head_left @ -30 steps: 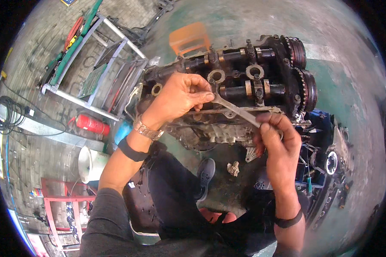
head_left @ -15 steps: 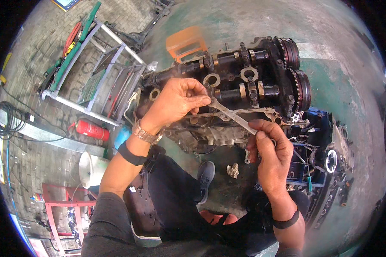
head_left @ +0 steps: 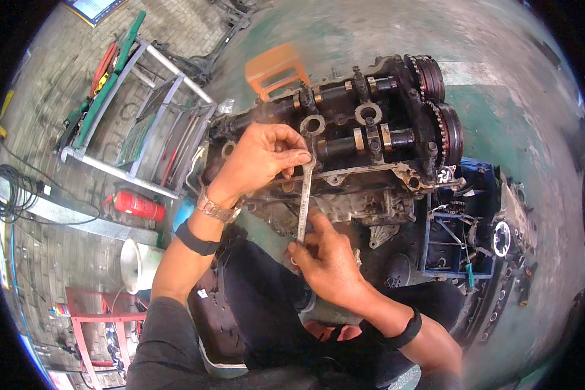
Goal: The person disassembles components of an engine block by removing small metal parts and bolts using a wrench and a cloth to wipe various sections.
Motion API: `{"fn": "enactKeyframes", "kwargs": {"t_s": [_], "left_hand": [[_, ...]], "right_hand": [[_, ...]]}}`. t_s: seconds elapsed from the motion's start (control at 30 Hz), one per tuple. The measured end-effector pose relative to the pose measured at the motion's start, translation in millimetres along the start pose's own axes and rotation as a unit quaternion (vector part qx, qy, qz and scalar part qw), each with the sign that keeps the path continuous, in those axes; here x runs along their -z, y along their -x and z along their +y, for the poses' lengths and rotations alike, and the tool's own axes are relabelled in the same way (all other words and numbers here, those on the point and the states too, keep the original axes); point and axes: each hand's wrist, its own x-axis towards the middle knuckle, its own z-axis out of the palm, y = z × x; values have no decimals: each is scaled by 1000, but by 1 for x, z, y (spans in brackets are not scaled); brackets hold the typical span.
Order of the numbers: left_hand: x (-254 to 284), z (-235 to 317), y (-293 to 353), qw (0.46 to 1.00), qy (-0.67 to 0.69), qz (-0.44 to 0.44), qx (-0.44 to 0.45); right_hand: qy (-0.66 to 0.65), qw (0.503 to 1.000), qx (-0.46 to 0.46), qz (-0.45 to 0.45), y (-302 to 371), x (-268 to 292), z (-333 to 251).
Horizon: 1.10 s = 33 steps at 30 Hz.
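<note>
A long combination wrench (head_left: 304, 203) stands out from the near side of a grimy engine cylinder head (head_left: 370, 174), its shaft pointing toward me. My left hand (head_left: 263, 159) pinches thumb and fingers together at the wrench's far end, beside the nearer camshaft (head_left: 335, 145); whatever that end sits on is hidden there. Around the near end of the wrench, my right hand (head_left: 335, 265) is closed, low in front of the engine. Two dark toothed camshaft gears (head_left: 450, 135) sit at the engine's right end.
Right of the engine, a blue toolbox (head_left: 429, 244) holds loose tools and parts. Behind stands an orange stool (head_left: 276, 65). On the left are a metal-framed cart (head_left: 104, 170), a red fire extinguisher (head_left: 136, 207), a white bucket (head_left: 131, 263) and a red rack (head_left: 107, 318).
My right hand has swung the wrench's near end leftward and toward me, so the shaft turned from slanting right to nearly straight. My left hand stays at its far end.
</note>
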Motion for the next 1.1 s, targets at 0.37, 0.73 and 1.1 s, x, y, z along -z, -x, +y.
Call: {"fn": "enactKeyframes", "kwargs": {"t_s": [0.37, 0.73, 1.1], "left_hand": [[2, -2, 1, 1000, 9, 2, -7], [-2, -1, 0, 1000, -4, 22, -7], [-3, -3, 1, 999, -1, 22, -35]], "right_hand": [[45, 997, 12, 62, 11, 35, 1], [-107, 970, 56, 212, -8, 79, -45], [-111, 970, 73, 204, 10, 69, -29]]}}
